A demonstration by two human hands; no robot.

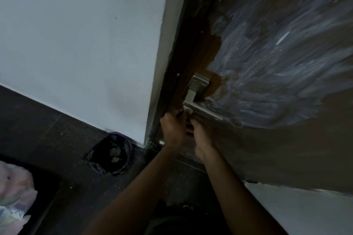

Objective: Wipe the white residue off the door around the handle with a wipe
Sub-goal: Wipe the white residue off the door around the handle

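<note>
Head view: left hand [174,129] and right hand [200,135] together below handle [198,99], seemingly pinching wipe [188,109]; blurred.

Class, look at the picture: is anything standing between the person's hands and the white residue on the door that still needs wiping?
Only the metal handle. Both hands, left hand and right hand, sit just under its lever with a bit of white wipe; the white residue spreads above and right. Otherwise nothing visible blocks the door.

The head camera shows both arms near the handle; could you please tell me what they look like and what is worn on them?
Both forearms are bare: no sleeves, gloves, watch or rings can be made out in the dim light. The left hand and right hand are slightly blurred.
</note>
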